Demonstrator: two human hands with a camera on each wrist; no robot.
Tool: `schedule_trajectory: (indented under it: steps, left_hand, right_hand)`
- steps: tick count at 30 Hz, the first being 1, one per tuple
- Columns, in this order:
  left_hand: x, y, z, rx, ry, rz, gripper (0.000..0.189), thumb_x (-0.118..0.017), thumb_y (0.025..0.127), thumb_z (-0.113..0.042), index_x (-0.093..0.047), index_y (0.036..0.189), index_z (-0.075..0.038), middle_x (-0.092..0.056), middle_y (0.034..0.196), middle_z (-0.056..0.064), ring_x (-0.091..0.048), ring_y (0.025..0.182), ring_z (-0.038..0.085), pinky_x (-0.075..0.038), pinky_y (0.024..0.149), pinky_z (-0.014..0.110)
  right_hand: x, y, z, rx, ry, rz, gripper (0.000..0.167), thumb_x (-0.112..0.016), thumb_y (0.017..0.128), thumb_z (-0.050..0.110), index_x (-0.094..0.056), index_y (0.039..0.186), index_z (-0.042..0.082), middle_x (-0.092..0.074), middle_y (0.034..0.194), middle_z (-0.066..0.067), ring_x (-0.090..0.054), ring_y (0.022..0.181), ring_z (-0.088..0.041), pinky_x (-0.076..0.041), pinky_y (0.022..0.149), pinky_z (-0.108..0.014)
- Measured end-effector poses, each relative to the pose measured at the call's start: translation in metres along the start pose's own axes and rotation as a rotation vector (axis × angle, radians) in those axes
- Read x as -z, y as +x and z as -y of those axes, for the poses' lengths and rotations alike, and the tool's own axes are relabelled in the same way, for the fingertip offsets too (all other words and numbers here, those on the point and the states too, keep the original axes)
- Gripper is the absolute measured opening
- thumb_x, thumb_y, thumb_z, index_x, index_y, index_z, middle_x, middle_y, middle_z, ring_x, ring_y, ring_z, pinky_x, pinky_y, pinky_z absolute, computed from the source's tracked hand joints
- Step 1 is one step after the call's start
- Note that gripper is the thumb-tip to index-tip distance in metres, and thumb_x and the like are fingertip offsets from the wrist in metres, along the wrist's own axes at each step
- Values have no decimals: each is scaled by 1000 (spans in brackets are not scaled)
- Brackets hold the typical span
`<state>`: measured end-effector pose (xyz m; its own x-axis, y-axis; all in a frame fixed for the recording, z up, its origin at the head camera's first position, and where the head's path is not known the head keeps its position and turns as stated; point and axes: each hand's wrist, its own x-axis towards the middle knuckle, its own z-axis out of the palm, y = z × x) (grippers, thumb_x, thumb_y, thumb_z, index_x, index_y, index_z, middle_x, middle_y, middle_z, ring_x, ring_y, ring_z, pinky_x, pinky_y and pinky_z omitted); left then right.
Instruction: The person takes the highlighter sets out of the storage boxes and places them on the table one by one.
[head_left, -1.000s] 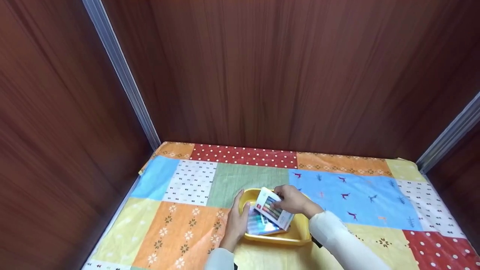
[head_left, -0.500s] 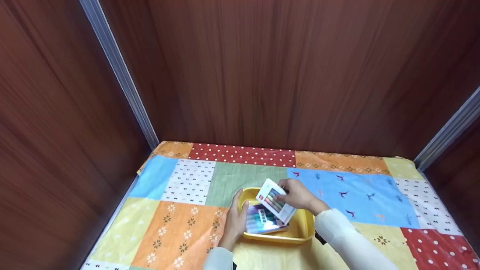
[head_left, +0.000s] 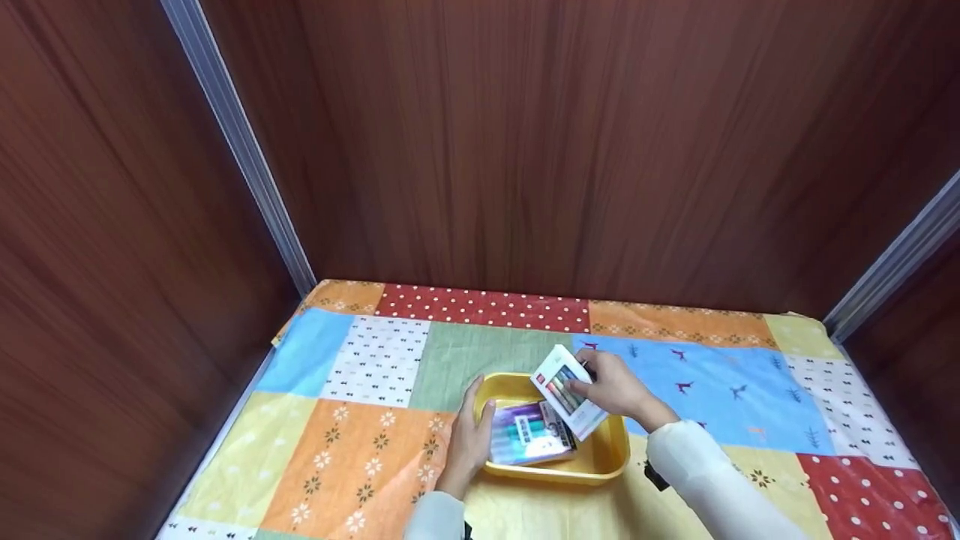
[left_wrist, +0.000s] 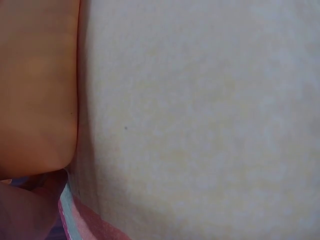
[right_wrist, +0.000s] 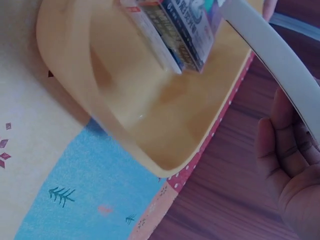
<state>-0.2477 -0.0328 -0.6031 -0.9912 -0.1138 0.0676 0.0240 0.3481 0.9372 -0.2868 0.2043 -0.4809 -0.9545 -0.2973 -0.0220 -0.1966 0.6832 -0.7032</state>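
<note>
In the head view my right hand [head_left: 619, 386] pinches a white box of crayons [head_left: 562, 401] along its right edge. The box is tilted above a yellow plastic bin [head_left: 551, 477], with coloured sticks on its front. My left hand [head_left: 467, 442] holds the bin's left end, thumb by the rim and fingers along the outside. A shiny pack of markers [head_left: 517, 442], purple to teal, lies in the bin's left part. The right wrist view catches the crayon box [right_wrist: 285, 60] edge-on beside curled fingers [right_wrist: 290, 140]. Most of my left hand is out of the left wrist view.
A patchwork-patterned cloth [head_left: 360, 450] covers the table beneath the bin. Brown wood-look panels [head_left: 510, 150] stand behind and at both sides, with metal strips at the corners. In the right wrist view, another slim pack [right_wrist: 150, 32] leans beside the markers inside the bin.
My right hand has lifted the crayon box up and to the right, uncovering more of the marker pack. My left hand has stayed at the bin's left end.
</note>
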Motion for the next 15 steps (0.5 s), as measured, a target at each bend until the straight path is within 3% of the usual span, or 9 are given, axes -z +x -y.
schedule_trajectory:
  steps: [5,12,15]
  left_hand:
    - [0,-2,0,3,10,-8,50,-47,106,-34,-37,155,-31,-46,157,14,-48,139,45,-39,111,65]
    - [0,-2,-1,10,12,1,50,-47,107,-35,-37,155,-31,-45,158,14,-46,140,45,-38,112,65]
    - [1,-1,-2,10,5,2,50,-46,107,-35,-36,156,-31,-43,159,12,-45,142,44,-37,114,64]
  right_hand:
    - [4,-4,-3,0,-1,-30,14,-70,92,12,-65,103,6,-74,92,-11,-69,72,-16,-61,63,-31]
    - [12,-9,-11,-74,53,-45,28,-68,93,11,-63,120,4,-74,103,-16,-72,80,-20,-63,67,-37]
    - [14,-12,-15,-62,67,-69,29,-66,92,10,-62,120,4,-74,100,-15,-71,79,-19,-62,65,-34]
